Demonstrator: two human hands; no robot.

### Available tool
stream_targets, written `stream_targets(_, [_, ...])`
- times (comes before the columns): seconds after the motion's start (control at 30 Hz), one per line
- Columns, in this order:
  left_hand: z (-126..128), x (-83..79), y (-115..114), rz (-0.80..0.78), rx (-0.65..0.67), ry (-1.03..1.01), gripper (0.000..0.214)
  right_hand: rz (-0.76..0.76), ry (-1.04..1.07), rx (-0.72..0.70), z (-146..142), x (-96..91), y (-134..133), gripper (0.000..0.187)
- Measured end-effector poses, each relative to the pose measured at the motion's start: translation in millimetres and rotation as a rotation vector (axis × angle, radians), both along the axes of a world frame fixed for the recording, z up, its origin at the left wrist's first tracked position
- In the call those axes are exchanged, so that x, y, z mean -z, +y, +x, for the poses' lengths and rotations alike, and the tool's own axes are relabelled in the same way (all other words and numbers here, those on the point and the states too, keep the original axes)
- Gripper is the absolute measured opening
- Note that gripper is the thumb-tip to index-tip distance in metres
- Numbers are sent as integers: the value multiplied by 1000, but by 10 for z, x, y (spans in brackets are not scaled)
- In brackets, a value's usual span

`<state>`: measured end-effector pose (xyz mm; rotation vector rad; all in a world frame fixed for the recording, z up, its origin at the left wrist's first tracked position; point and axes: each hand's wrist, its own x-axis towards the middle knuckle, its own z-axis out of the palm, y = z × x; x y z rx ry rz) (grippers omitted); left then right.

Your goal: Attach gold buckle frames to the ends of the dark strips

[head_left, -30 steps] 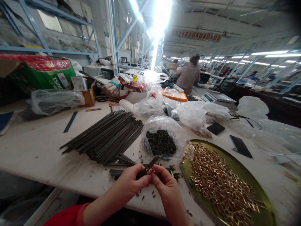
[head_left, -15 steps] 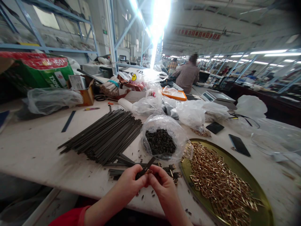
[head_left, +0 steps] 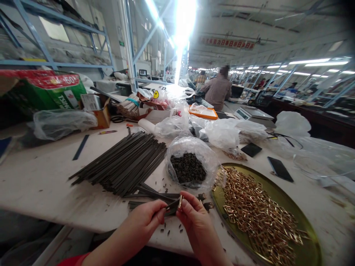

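Observation:
My left hand (head_left: 148,218) pinches a dark flat strap (head_left: 173,205) between thumb and fingers. A gold buckle (head_left: 180,201) shows at the strap's other end, gripped by my right hand (head_left: 194,213). Part of the strap is hidden behind my fingers. Just beyond my hands lie dark straps with gold buckles (head_left: 207,205) on the table. A clear plastic bag (head_left: 213,162), open at the top, holds many small black pieces (head_left: 188,168). To the right, a round gold tray (head_left: 312,236) carries a heap of gold buckles (head_left: 257,210).
A large pile of dark strips (head_left: 122,162) lies left of the bag. Loose black bits (head_left: 168,232) are scattered near my hands. Further back are a phone (head_left: 280,169), plastic bags (head_left: 222,131), a scale (head_left: 253,115) and an orange box (head_left: 203,112). A person (head_left: 217,90) is in the background.
My hands have drawn slightly apart. The strap now stretches between them, and the gold buckle shows more clearly at my right fingertips. The view has shifted slightly.

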<state>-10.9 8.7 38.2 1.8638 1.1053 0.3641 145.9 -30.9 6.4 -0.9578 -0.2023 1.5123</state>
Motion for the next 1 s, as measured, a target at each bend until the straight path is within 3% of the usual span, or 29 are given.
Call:
stream_targets(0.17, [102,70,-84,5,-54,-44,18,-2,85,-74,-114,66,-49,38])
stream_targets(0.33, [130,92,-83,-120,-37,-202,13,135,-167,-110,-151,216,-62,31])
stream_targets(0.57, [145,192,-33,-299,-99,-340,25,207,-300,-185,-192,358,-48,24])
stream_targets(0.7, [144,221,-24,-355,-173,-314,30,318,-742,-46,-154,375,-62,13])
stream_targets(0.8, [135,234,-33,-386,-216,-328,31,538,-1116,47,-62,316,-123,10])
stream_targets(0.9, [114,224,-58,-385,-225,-318,26,683,-1136,-101,33,208,-161,21])
stream_targets(1.0, [87,192,-92,-406,-211,-294,18,582,-915,-324,96,110,-125,21])
